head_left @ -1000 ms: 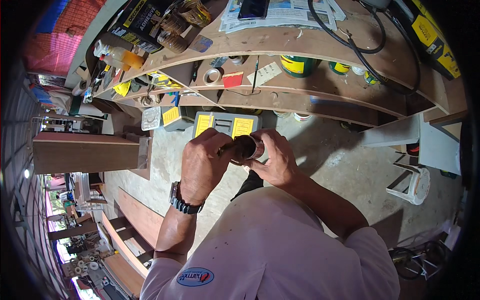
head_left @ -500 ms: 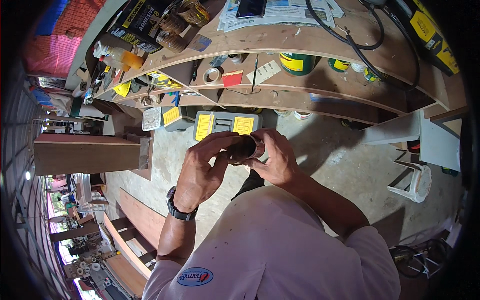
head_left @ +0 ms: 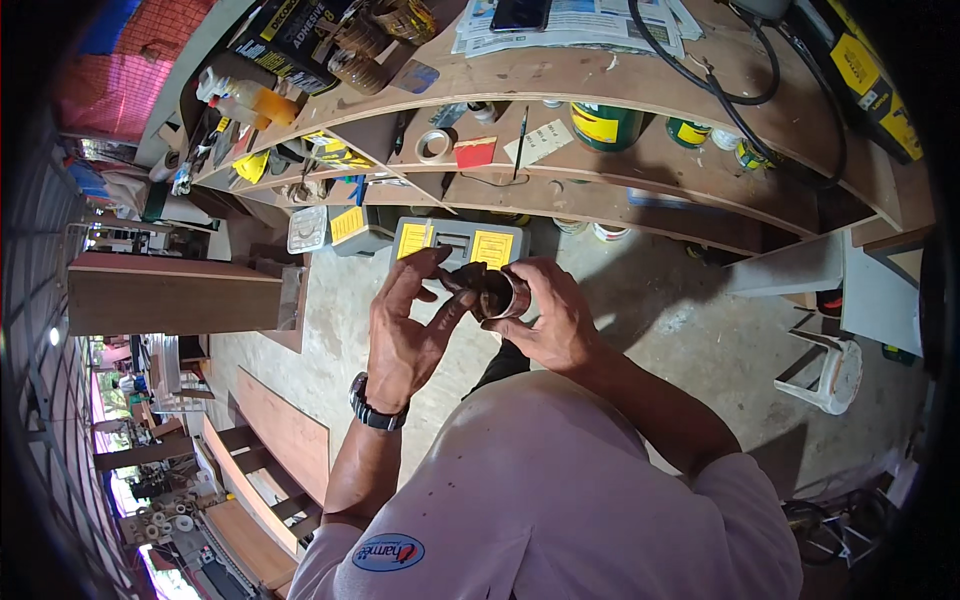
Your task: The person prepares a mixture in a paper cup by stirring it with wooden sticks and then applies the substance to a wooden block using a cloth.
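Observation:
In front of my chest, my right hand (head_left: 552,318) grips a small round tin (head_left: 519,297) by its outer side. Its mouth is tipped toward the left and looks dark inside. My left hand (head_left: 402,325), with a watch on the wrist, pinches a dark brown, crumpled wad like a stained rag (head_left: 466,280) between thumb and fingers. That wad is at the tin's mouth; I cannot tell how much of it is inside. Dark stains mark the left fingertips.
A plywood workbench (head_left: 560,85) with shelves curves across the far side, bearing newspaper (head_left: 590,30), a tape roll (head_left: 433,146) and tins. A grey toolbox (head_left: 457,243) stands on the floor beyond my hands. To the right is a white stool (head_left: 832,372); boards (head_left: 285,430) lie at left.
My left fingers have spread and drawn back a little from the tin, so the dark wad shows. My right hand keeps its hold on the tin. The view has shifted slightly.

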Motion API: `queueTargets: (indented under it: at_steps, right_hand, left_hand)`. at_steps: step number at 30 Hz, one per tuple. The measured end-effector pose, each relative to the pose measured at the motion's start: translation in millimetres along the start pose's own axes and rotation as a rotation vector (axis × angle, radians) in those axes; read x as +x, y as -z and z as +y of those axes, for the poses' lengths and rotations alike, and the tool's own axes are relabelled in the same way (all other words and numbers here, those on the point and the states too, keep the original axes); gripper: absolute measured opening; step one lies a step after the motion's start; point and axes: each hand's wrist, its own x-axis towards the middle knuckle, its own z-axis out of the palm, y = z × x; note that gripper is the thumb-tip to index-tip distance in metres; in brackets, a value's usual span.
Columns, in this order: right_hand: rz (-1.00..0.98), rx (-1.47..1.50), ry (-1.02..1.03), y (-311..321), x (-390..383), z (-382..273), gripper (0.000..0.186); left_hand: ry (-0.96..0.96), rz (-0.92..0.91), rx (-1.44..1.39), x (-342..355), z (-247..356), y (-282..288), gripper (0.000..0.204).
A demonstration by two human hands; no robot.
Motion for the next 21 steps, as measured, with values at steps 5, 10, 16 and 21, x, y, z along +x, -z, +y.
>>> queueTargets:
  at_steps: [5,10,16,21]
  right_hand:
    - [-0.006,-0.011,0.036,-3,3,-1,0.063]
    - [-0.03,0.0,0.003,-6,6,-1,0.062]
    - [-0.038,-0.037,-0.005,-11,6,7,0.062]
    - [-0.041,-0.03,-0.005,-10,6,9,0.062]
  left_hand:
    - [0.141,-0.028,-0.242,-10,-12,-6,0.042]
    - [-0.106,0.053,0.052,-8,-2,0,0.039]
    - [-0.247,-0.075,0.096,0,3,-6,0.045]
    - [-0.057,0.022,0.081,0,12,-16,0.037]
